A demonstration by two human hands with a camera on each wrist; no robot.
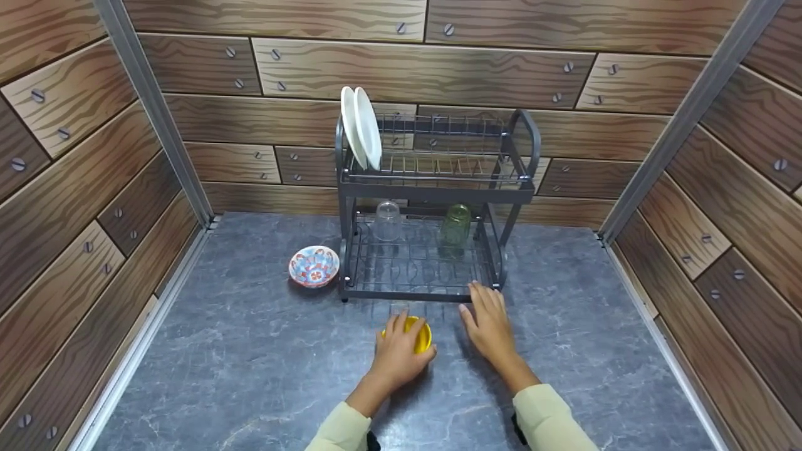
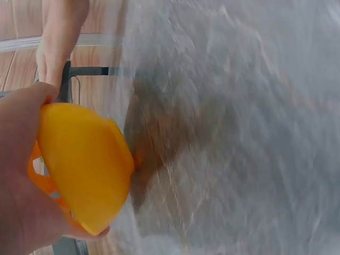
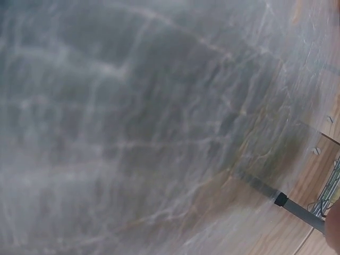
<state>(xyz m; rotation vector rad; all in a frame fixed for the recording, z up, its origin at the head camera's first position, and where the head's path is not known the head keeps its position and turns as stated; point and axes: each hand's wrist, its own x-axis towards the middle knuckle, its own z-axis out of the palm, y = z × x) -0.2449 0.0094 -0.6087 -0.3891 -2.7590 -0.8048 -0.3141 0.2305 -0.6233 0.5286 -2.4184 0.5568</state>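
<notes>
My left hand [image 1: 398, 354] grips a small yellow bowl [image 1: 423, 338] from above, in front of the dish rack. In the left wrist view the outside of the yellow bowl [image 2: 87, 164] faces the camera, its base close to the grey surface. Thumb and fingers spread across its rim. My right hand [image 1: 492, 322] is empty, fingers extended, with the fingertips right at the front right corner of the black two-tier dish rack [image 1: 413, 295]. Only a sliver of the right hand [image 3: 333, 228] shows in the right wrist view, beside a rack leg [image 3: 303, 212].
A patterned red, white and blue bowl [image 1: 314, 267] stands left of the rack. Two white plates [image 1: 368, 128] lean upright on the top tier's left end. A clear glass [image 1: 388, 222] and a green glass [image 1: 456, 225] stand on the lower tier. Wood-patterned walls [image 1: 426, 69] enclose the grey surface.
</notes>
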